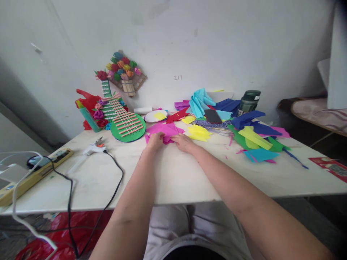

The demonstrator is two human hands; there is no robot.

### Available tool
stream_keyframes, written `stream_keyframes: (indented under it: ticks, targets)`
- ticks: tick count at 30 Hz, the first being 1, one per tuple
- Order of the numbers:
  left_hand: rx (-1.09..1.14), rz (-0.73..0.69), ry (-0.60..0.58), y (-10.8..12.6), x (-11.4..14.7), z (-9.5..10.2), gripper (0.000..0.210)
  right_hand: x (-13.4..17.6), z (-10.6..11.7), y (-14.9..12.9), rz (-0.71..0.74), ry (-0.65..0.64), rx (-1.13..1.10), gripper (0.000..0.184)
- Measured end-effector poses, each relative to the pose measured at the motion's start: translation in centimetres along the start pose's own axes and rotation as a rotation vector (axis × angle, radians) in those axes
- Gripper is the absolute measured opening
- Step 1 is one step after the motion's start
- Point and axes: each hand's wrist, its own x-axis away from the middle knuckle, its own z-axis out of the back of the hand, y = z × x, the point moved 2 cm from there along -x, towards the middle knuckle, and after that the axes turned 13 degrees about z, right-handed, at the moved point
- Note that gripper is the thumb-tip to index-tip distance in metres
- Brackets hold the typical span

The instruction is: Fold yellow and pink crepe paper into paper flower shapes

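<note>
A stack of bright pink crepe paper pieces (pixel 167 129) lies on the table straight in front of me. My left hand (pixel 156 140) is at its near left edge, fingers curled in and closed on the paper. From the right, my right hand (pixel 183 142) reaches the near edge with its fingertips together on the same paper. The hands are a short gap apart, and part of the fingers is hard to make out. Yellow crepe paper (pixel 200 133) lies just right of the pink stack. A green paper guitar with stick strings (pixel 128 127) stands to the left.
A glue gun (pixel 95 147) with a black cord and a yellow power strip (pixel 40 172) lie at left. Coloured paper scraps (pixel 255 139), purple yarn (pixel 213 125), a dark phone (pixel 213 116) and a green bottle (pixel 248 102) are at right. A flower craft (pixel 125 70) leans against the wall.
</note>
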Motion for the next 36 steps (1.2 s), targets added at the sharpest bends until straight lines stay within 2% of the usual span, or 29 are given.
stream_keyframes:
  ticks: [3,6,8,10,14,17,21,26,28,33,36]
  targets:
    - [-0.012,-0.013,0.028,0.2,0.1,0.2,0.032,0.0,0.1,0.0,0.006,0.041,-0.022,0.042]
    - [-0.013,-0.052,0.178,0.9,0.4,1.0,0.036,-0.1,0.3,0.2,-0.041,0.103,-0.069,0.043]
    - [0.057,-0.056,0.307,1.5,0.7,1.6,0.030,-0.3,0.3,0.6,-0.106,0.159,-0.139,0.045]
    - [0.215,-0.018,0.341,2.0,1.1,1.9,0.023,-0.5,0.4,1.2,-0.177,0.247,-0.259,0.045]
    - [0.582,0.126,0.122,2.5,1.4,1.4,0.020,-0.7,0.5,2.0,-0.254,0.473,-0.539,0.040]
    - [0.750,0.209,-0.024,2.5,1.2,0.9,0.018,-0.5,0.7,2.1,-0.295,0.572,-0.752,0.036]
    - [0.935,0.322,-0.166,2.1,0.8,0.4,0.019,-0.2,1.4,1.6,-0.315,0.616,-0.914,0.031]
    - [1.139,0.418,-0.372,1.9,0.6,-0.4,0.027,0.0,2.8,0.6,-0.293,0.585,-0.848,0.026]
    - [1.178,0.418,-0.406,2.1,0.7,-0.5,0.028,-0.1,2.9,0.2,-0.301,0.601,-0.908,0.023]
    - [1.233,0.422,-0.385,2.5,1.2,-0.2,0.023,0.0,2.8,0.0,-0.352,0.723,-1.278,0.020]
    - [1.266,0.398,-0.366,2.6,1.3,0.1,0.032,0.1,2.9,0.0,-0.356,0.763,-1.334,0.018]
